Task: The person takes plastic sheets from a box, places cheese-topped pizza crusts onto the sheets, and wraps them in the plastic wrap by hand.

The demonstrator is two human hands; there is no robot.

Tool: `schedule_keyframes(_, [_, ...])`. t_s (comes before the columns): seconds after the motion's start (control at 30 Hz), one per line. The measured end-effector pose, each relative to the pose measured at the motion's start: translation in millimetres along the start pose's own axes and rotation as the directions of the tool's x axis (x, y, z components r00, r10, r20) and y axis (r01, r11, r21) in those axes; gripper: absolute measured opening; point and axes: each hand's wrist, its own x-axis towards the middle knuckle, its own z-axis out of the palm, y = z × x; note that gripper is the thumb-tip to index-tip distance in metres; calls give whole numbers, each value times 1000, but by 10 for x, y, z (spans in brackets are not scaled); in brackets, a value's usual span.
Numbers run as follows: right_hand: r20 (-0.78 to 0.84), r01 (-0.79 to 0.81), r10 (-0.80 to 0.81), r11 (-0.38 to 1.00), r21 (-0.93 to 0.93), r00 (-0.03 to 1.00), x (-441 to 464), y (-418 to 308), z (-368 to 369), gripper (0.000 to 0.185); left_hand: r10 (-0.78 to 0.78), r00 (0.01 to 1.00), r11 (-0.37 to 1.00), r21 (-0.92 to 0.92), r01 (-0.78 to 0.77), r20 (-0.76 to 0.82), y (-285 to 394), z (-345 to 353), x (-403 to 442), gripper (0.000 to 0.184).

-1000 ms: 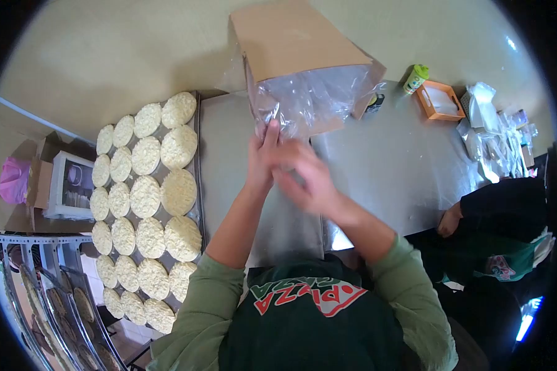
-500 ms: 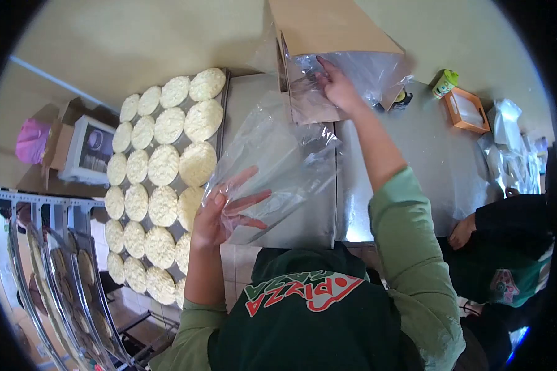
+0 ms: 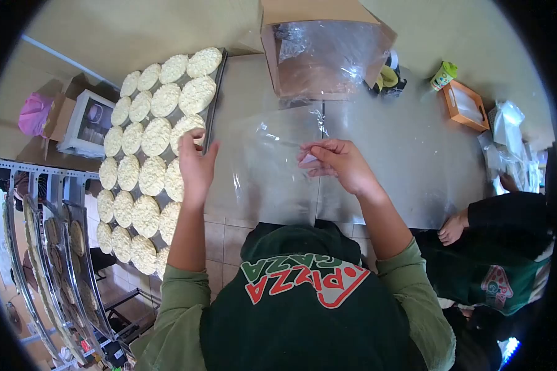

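My right hand (image 3: pixel 340 162) pinches the edge of a clear plastic bag (image 3: pixel 269 161), which spreads over the metal table (image 3: pixel 390 185) in front of me. At the right edge of the tray (image 3: pixel 214 83), my left hand (image 3: pixel 197 162) is raised with its fingers apart and nothing in them, near the cheese-topped rounds (image 3: pixel 156 137). Those pale rounds lie in rows on the tray. Beyond the bag, an open cardboard box (image 3: pixel 319 12) rests on its side with more clear plastic inside.
A green-lidded cup (image 3: pixel 444 75) and an orange wooden tray (image 3: pixel 464 106) stand at the back right. A co-worker's hand (image 3: pixel 453 227) rests at the table's right edge. At the lower left is a metal rack (image 3: pixel 43 170) with trays.
My right hand has come back from the box and now grips the bag. My left hand has let go of the bag and moved left, beside the rounds.
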Motion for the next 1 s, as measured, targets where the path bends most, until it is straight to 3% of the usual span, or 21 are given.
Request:
schedule_keyframes(0.07, [-60,48,-43,995,86,997,-92,72,49,29,19,994,987,-160,-36,-111,355,329,-68,15])
schedule_keyframes(0.1, [-64,66,-59,990,121,996,-148,74,138,30,-23,999,960,-277,30,29,421,553,-191,16])
schedule_keyframes(0.13, [-67,83,-73,985,154,995,-190,81,216,31,-34,990,972,-225,66,140,573,741,-326,18])
schedule_keyframes(0.2, [-119,188,-166,959,213,979,-233,117,344,30,76,982,983,-176,-45,171,685,978,-386,18])
schedule_keyframes(0.23, [-149,245,-213,939,243,966,-239,133,395,29,25,971,972,-233,32,236,679,989,-362,15])
schedule_keyframes(0.3, [-305,254,-232,967,34,923,-233,187,411,27,-62,923,925,-326,196,379,652,996,-263,10])
schedule_keyframes(0.33, [-377,235,-245,969,-72,893,-232,235,394,26,-157,880,818,-440,371,449,634,968,-241,10])
schedule_keyframes(0.4, [-443,188,-397,876,-444,804,-192,454,231,24,-296,734,478,-570,668,612,561,850,-204,13])
schedule_keyframes(0.43, [-449,132,-474,785,-605,757,-174,562,134,23,-280,700,330,-619,713,657,475,765,-176,15])
schedule_keyframes(0.5, [-557,-14,-400,803,-595,728,-180,714,-61,20,-232,633,11,-649,761,738,234,636,-127,21])
schedule_keyframes(0.53, [-607,-89,-361,807,-584,708,-171,740,-96,18,-122,645,-21,-652,758,754,73,689,-141,21])
schedule_keyframes(0.6, [-683,101,-185,982,-161,707,-86,734,-31,14,90,663,-94,-656,749,743,-234,834,-230,24])
schedule_keyframes(0.63, [-689,195,-94,978,69,718,-35,671,83,12,-76,726,166,-709,685,684,-218,906,-284,25])
schedule_keyframes(0.7, [-640,282,16,888,362,768,81,618,741,9,-301,855,654,-561,508,423,-137,1077,-391,27])
schedule_keyframes(0.73, [-604,312,66,808,499,794,100,613,947,9,-348,833,567,-611,553,430,-111,1072,-421,29])
schedule_keyframes(0.83, [-699,413,126,727,548,704,100,823,520,15,-414,718,312,-654,690,560,-56,1030,-504,35])
schedule_keyframes(0.9, [-577,172,215,823,542,788,143,1165,72,16,-337,592,178,-567,804,733,-77,1011,-518,38])
schedule_keyframes(0.93, [-512,47,273,848,527,814,137,1189,39,17,-465,601,168,-601,781,651,-178,1152,-519,38])
schedule_keyframes(0.97, [-635,119,-28,988,102,772,144,1286,131,17,-470,677,271,-638,721,566,-274,1317,-529,38])
schedule_keyframes(1.0, [-611,151,-343,927,-344,713,160,1269,468,18,-469,744,369,-659,655,476,-367,1480,-570,37])
